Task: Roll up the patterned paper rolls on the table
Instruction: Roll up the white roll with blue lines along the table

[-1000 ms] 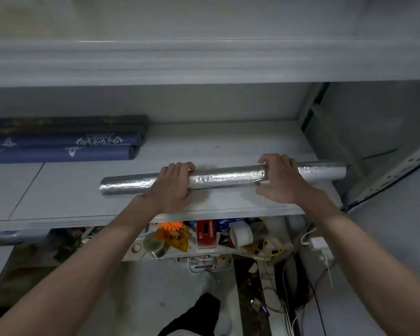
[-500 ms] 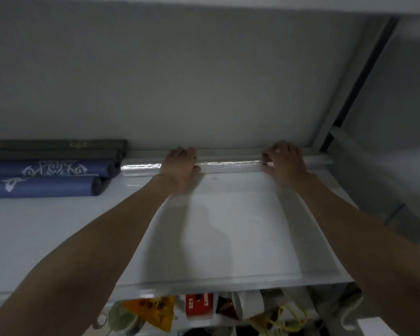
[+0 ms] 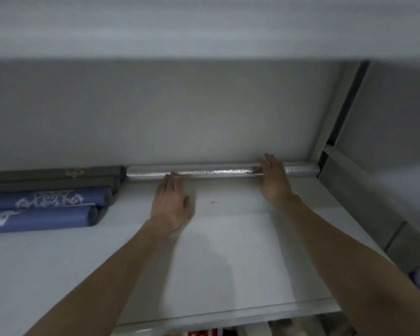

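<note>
A silver patterned paper roll lies along the back wall of the white shelf. My left hand lies flat with straight fingers, its fingertips just at the roll's front side. My right hand has straight fingers laid over the roll near its right end. Neither hand grips it. The roll's left end sits close to a stack of other rolls.
At the left lie two blue rolls with white patterns and two dark grey rolls behind them. An upper shelf hangs overhead. A grey frame post and side panel stand at the right. Clutter shows below the shelf's front edge.
The silver roll went from the shelf's front edge to the back wall. Both hands, which gripped it before, have opened, and the left hand has slid back off it.
</note>
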`<action>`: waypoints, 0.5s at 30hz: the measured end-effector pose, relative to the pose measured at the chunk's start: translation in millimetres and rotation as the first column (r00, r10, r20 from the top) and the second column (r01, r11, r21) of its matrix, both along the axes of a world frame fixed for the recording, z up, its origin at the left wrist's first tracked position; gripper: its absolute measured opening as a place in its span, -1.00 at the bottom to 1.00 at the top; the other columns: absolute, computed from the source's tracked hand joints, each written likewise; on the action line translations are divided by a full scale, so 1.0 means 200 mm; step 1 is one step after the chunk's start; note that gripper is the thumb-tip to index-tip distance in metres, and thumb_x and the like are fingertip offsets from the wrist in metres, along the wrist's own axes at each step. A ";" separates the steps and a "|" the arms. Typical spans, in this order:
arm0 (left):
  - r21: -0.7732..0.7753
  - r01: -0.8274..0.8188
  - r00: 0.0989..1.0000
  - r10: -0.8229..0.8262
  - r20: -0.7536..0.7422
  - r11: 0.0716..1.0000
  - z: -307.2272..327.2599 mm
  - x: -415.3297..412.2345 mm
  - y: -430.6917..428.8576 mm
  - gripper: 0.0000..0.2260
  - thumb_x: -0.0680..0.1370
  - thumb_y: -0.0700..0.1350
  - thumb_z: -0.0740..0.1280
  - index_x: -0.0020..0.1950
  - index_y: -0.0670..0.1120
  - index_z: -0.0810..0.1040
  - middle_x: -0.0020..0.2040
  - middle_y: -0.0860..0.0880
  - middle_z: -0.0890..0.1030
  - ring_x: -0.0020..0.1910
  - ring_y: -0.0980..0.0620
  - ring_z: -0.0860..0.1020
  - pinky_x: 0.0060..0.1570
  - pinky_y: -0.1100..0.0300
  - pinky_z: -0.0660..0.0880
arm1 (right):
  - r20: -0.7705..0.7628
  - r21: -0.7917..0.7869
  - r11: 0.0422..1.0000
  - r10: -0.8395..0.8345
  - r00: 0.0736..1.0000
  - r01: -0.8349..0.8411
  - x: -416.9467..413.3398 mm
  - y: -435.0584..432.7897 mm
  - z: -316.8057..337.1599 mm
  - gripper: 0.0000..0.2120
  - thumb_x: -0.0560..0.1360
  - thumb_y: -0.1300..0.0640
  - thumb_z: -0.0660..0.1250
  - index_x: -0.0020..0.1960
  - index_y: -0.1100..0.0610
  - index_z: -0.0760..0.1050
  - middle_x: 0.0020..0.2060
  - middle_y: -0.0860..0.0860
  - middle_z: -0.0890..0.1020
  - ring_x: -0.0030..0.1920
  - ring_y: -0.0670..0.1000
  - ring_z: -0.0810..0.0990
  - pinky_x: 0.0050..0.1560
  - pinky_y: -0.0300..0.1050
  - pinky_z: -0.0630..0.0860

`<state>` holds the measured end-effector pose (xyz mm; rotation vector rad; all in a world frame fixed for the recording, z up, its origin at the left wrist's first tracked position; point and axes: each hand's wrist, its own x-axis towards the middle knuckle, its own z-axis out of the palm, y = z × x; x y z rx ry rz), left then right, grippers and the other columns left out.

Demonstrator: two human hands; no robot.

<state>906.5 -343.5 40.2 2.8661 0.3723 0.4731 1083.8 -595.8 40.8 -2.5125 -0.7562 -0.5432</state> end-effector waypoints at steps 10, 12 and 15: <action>-0.473 0.026 0.988 0.049 0.146 0.881 0.32 -1.08 -0.30 -0.89 0.61 0.00 0.28 0.09 0.04 0.55 0.07 0.11 0.55 0.06 0.14 0.51 -0.04 0.25 0.42 | -0.535 0.232 0.967 0.214 0.817 -0.102 -1.21 -0.09 0.24 -0.77 0.50 0.03 0.44 0.14 0.01 0.58 0.01 -0.13 0.59 0.00 -0.14 0.58 0.10 -0.26 0.47; -0.579 -0.040 0.983 0.136 0.123 0.814 0.35 -1.34 -0.38 -0.93 0.60 0.01 0.29 0.04 0.09 0.54 0.01 0.18 0.57 0.00 0.22 0.53 -0.15 0.32 0.41 | -0.610 0.316 0.942 0.290 0.737 -0.109 -1.51 -0.13 0.26 -0.83 0.51 0.06 0.44 0.09 -0.05 0.58 -0.02 -0.15 0.63 -0.01 -0.17 0.61 0.08 -0.31 0.49; -0.681 -0.128 0.958 0.267 0.103 0.721 0.35 -1.73 -0.46 -0.96 0.59 -0.02 0.33 -0.05 0.09 0.56 -0.10 0.20 0.61 -0.08 0.28 0.56 -0.19 0.43 0.41 | -0.679 0.401 0.911 0.367 0.636 -0.097 -1.88 -0.15 0.29 -0.84 0.51 0.07 0.43 0.00 -0.17 0.55 -0.07 -0.24 0.65 -0.05 -0.27 0.61 -0.07 -0.49 0.44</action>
